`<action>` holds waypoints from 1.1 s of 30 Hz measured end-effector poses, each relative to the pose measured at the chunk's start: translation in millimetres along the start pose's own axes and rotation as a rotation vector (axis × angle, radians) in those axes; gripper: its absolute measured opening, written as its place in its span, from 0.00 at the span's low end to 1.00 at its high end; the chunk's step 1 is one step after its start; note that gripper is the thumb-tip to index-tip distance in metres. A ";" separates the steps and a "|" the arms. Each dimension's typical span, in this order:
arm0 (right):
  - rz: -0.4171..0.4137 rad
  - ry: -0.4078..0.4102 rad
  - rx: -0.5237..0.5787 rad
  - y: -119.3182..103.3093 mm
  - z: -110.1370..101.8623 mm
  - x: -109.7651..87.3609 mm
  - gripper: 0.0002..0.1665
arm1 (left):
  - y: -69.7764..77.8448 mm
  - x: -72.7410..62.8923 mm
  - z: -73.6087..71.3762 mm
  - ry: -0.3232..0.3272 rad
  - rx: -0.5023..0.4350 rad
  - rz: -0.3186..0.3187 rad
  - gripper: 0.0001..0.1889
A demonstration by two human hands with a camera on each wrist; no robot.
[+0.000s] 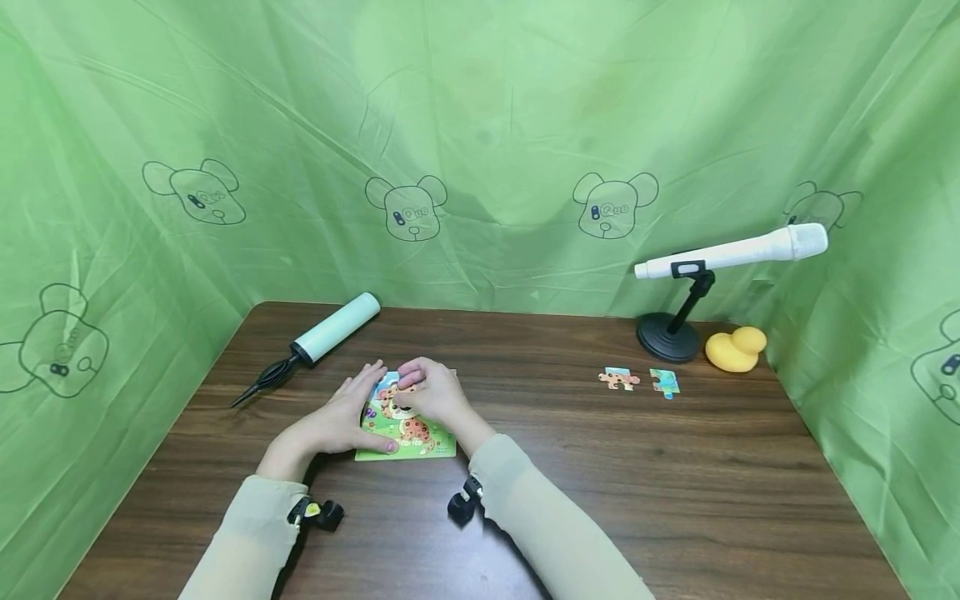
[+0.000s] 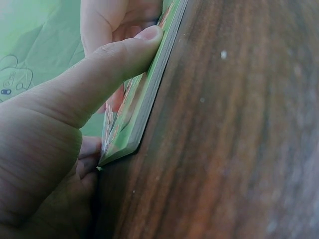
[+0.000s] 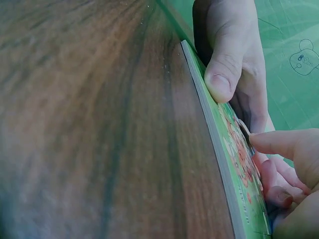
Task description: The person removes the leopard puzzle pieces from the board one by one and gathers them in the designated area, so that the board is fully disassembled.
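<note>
In the head view, a small picture puzzle board (image 1: 408, 452) lies on the wooden counter (image 1: 555, 508), left of centre, between the 2 hands. The left hand (image 1: 341, 417) is spread, its fingers extended along the board's left side and its thumb over the lower part, probably to stop the board sliding. The right hand (image 1: 438, 400) is bent over the picture, thumb and fingers drawn together. To the right, 2 loose puzzle pieces (image 1: 665, 382) lie apart from each other, within reach yet off the board, which seems to leave room to work. Behind them, a black stand (image 1: 667, 337) props up a white microphone (image 1: 738, 252), with a yellow duck (image 1: 735, 350) just beside its base; a pale-green cylinder (image 1: 339, 325) lies beyond the left hand.

In the left wrist view, the left thumb lies straight across the board's near edge, clasping nothing; it seems to serve as a light weight.

In the right wrist view, the right hand appears to pinch a tilted piece (image 3: 243, 127) at the board's surface, perhaps angled for control; the fingers hide most of it.
</note>
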State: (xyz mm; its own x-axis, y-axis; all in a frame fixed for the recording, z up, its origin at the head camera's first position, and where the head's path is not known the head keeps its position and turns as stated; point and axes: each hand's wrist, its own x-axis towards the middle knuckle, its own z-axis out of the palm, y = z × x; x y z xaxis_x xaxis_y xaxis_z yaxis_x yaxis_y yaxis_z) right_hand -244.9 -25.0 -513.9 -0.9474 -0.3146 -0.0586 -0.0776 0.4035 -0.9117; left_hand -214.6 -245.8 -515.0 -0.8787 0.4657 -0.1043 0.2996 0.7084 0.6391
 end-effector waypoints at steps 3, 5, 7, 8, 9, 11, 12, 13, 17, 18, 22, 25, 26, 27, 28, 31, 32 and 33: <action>0.011 -0.002 -0.003 -1.8 -0.1 -1.2 0.28 | 0.2 0.2 0.0 -0.002 0.001 0.001 0.72; 0.013 -0.009 -0.015 -2.7 -0.3 -1.6 0.29 | 0.1 0.2 0.0 -0.004 0.003 0.002 0.72; 0.012 -0.016 -0.026 -3.7 -0.6 -2.0 0.28 | 0.0 0.2 0.0 -0.003 0.004 0.004 0.72; 0.010 -0.017 -0.037 -3.9 -0.4 -1.8 0.27 | 0.0 0.1 0.0 -0.003 0.003 0.005 0.71; 0.006 -0.016 -0.048 -4.2 -0.4 -1.9 0.27 | 0.0 -0.2 -0.1 -0.002 0.003 0.006 0.71; 0.000 -0.009 -0.068 -4.9 -0.3 -2.0 0.26 | 0.0 -0.8 -0.5 -0.002 0.002 0.007 0.71; -0.002 -0.005 -0.077 -5.3 -0.3 -2.1 0.26 | 0.1 -1.0 -0.6 -0.001 0.001 0.009 0.71; -0.005 -0.003 -0.084 -5.7 -0.2 -2.0 0.26 | 0.0 -1.4 -0.8 -0.001 0.002 0.008 0.71; -0.002 -0.001 -0.102 -6.8 -0.1 -1.9 0.25 | -0.6 -1.7 -1.1 -0.003 0.002 0.005 0.71; -0.001 -0.001 -0.103 -6.6 0.0 -1.7 0.25 | -0.9 -1.5 -1.0 -0.003 0.001 0.005 0.71; 0.001 0.022 -0.111 -5.2 0.4 -1.7 0.23 | -2.2 -0.2 -0.2 -0.003 0.002 0.009 0.71; 0.009 0.052 -0.103 -3.9 0.5 -2.0 0.22 | -2.9 0.0 0.3 -0.004 0.004 0.008 0.71; 0.013 0.061 -0.098 -3.5 0.6 -2.2 0.22 | -3.1 -0.3 0.3 -0.006 0.005 0.005 0.71; 0.018 0.067 -0.095 -2.9 0.8 -2.1 0.22 | -3.0 -0.6 0.2 -0.007 0.004 0.003 0.71; 0.018 0.071 -0.097 -2.5 0.8 -2.1 0.21 | -2.8 -0.7 0.2 -0.007 0.004 0.002 0.71; 0.011 0.073 -0.122 -1.5 0.8 -1.8 0.20 | -1.7 -0.8 0.0 -0.009 0.003 0.000 0.71; 0.009 0.073 -0.132 -1.0 0.6 -1.9 0.19 | -1.4 -0.8 -0.1 -0.009 0.004 0.000 0.71; 0.006 0.071 -0.143 -0.8 0.4 -1.8 0.19 | -1.1 -0.8 -0.1 -0.009 0.004 0.000 0.71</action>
State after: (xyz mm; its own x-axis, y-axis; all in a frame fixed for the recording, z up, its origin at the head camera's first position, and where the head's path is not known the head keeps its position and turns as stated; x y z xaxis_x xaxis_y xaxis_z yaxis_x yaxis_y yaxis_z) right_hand -243.1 -25.1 -513.2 -0.9672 -0.2522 -0.0303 -0.1105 0.5250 -0.8439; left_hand -214.3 -247.0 -515.6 -0.8755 0.4703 -0.1108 0.3011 0.7104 0.6362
